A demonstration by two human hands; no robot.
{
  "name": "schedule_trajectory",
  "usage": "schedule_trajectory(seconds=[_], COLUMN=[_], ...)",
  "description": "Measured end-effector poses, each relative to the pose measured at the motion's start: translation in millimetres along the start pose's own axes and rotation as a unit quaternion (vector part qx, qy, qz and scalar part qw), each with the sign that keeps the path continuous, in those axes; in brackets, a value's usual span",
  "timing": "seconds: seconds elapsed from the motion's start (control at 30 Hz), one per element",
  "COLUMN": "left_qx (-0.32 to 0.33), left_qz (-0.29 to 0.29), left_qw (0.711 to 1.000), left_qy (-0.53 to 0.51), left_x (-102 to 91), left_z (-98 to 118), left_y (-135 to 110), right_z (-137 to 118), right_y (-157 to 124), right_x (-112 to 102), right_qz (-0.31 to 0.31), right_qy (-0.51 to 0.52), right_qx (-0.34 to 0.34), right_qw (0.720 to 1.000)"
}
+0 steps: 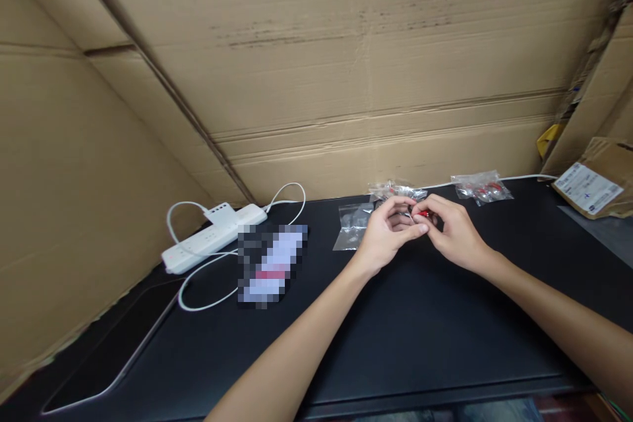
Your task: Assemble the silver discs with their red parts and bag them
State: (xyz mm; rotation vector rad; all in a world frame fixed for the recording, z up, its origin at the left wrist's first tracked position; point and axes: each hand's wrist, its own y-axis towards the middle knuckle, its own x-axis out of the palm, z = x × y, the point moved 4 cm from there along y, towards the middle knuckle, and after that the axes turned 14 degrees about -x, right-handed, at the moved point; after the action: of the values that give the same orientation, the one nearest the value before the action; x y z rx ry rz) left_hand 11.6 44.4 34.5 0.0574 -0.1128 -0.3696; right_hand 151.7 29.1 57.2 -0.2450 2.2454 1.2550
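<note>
Both hands meet over the far middle of the black table (425, 330). My left hand (388, 232) and my right hand (452, 229) are closed in pinches on one small red part (423, 213), held between the fingertips just above the table. A clear plastic bag (352, 224) lies flat right behind my left hand. Another small clear bag with red bits (395, 191) sits just beyond the fingers, partly hidden by them.
A white power strip (212, 236) with white cables (289, 201) lies at the left, beside a blurred flat object (271, 265). A clear bag of red parts (482, 187) sits at the back right. Cardboard walls (316, 66) enclose the table; a labelled cardboard box (593, 186) stands far right.
</note>
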Motion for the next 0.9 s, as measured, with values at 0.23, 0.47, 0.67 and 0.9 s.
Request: schedule_trajectory(seconds=[0.23, 0.47, 0.67, 0.9], left_qx=[-0.004, 0.036, 0.027, -0.001], left_qz=[0.058, 0.061, 0.053, 0.058], left_qw=[0.998, 0.996, 0.997, 0.998], left_qy=[-0.033, 0.057, 0.049, -0.003], left_x=[-5.4, -1.5, 0.7, -5.8], left_z=[-2, 1, 2, -1], left_y=[3, -3, -3, 2], right_z=[11, 18, 26, 19], right_y=[-1, -4, -4, -3], right_x=[4, 8, 7, 3], right_qz=[0.074, 0.071, 0.105, 0.096], right_qy=[0.184, 0.224, 0.281, 0.240], right_qx=[0.095, 0.120, 0.170, 0.147], right_qw=[0.975, 0.965, 0.939, 0.955])
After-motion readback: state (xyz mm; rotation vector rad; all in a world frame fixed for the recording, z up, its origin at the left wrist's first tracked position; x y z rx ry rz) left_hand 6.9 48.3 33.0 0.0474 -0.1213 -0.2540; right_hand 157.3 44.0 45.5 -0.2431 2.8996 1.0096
